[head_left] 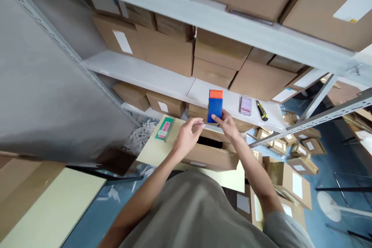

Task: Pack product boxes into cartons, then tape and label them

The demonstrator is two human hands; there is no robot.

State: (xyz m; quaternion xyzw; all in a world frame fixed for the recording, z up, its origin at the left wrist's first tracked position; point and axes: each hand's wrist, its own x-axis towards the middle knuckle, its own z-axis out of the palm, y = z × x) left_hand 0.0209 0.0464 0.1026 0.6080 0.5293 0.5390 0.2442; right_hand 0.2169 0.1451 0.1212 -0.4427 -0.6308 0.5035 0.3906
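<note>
My right hand (228, 124) grips a small blue box with an orange end (215, 106) by its lower right side, thumb across the front. Just left of the box is my left hand (188, 133), its fingers bent and apart from the box, with nothing visible in them. Below both hands stands an open cardboard box (212, 157) with a dark inside, on a pale yellow tabletop (149, 148). A green and pink package (164, 128) lies on that tabletop, to the left of my left hand.
A grey shelf (139, 70) holding several cardboard boxes (168, 52) rises ahead. On its front edge lie a yellow and black utility knife (262, 111) and a blurred pinkish card (245, 105). Shredded paper (140, 136) is heaped at left. More cartons (296, 186) crowd the blue floor at right.
</note>
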